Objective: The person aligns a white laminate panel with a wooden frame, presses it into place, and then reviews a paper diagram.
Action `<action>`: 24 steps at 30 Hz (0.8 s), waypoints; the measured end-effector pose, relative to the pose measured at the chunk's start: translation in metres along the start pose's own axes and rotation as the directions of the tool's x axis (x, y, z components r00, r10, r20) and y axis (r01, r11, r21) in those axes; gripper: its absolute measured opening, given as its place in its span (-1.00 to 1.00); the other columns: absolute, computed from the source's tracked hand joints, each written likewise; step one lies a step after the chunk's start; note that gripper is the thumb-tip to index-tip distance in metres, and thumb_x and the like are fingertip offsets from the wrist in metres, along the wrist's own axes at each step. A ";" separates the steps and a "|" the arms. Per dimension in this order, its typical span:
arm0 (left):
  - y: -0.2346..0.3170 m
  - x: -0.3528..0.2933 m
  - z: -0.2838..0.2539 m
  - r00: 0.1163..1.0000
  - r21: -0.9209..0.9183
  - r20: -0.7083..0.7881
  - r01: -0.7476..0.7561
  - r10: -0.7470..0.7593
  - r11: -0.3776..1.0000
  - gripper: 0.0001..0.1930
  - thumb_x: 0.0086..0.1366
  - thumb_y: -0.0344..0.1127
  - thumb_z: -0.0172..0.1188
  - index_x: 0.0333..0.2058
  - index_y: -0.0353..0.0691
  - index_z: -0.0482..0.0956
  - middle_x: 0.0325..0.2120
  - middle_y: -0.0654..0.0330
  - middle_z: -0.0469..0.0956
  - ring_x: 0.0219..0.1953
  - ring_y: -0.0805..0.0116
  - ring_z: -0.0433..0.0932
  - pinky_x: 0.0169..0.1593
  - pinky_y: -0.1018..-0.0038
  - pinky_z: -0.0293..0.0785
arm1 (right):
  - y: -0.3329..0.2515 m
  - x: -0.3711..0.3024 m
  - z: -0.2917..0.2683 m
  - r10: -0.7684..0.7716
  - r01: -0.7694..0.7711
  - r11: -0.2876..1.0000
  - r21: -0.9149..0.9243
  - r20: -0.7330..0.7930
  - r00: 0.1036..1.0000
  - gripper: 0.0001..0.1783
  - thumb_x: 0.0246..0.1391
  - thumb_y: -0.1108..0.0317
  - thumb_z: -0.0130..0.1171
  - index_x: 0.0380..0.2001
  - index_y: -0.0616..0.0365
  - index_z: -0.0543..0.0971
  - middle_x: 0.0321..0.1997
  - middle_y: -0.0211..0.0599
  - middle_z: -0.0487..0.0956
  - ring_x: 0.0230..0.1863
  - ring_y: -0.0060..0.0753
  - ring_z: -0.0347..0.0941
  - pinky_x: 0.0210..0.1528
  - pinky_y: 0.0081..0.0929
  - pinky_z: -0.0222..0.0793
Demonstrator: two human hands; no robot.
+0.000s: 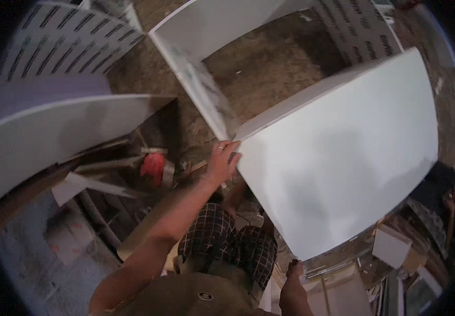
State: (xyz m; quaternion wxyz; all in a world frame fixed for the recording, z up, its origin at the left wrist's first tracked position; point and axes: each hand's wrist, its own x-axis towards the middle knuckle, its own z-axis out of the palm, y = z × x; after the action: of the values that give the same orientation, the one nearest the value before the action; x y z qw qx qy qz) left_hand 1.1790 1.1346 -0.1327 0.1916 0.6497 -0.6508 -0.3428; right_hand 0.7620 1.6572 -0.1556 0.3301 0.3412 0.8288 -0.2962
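**Dim and Cluttered All Round**

I see a rough, mottled brown floor (280, 60) under dim, uneven light. At lower left I make out a patchy bluish-grey stretch of ground (22, 258); at lower right, a small white rectangular board (391, 246) beside a tan piece (414, 260).

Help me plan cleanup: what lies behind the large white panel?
Past the upper edge of the large white panel are brown floor and upright panels, one dark-printed. Whatever the large white panel covers cannot be seen.
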 end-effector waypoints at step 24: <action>0.028 -0.059 0.059 0.665 -0.611 -0.459 0.245 -0.589 0.753 -0.79 0.20 -0.46 0.29 -0.20 -0.44 0.63 -0.38 0.10 0.57 -0.37 0.37 0.58 -0.34 0.43 0.49 | -0.045 -0.049 0.011 0.129 -0.096 0.940 -0.328 0.081 0.988 -0.84 0.21 0.16 0.06 -0.41 -0.10 0.52 -0.51 -0.54 0.56 -0.33 -0.48 0.51 -0.18 -0.19 0.38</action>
State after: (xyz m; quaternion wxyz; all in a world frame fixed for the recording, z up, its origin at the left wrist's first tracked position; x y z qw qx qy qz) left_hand 1.1228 1.2020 -0.1422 0.4704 0.7883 -0.2623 -0.2974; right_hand 0.7590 1.6043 -0.1136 0.4395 0.3138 0.8275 -0.1538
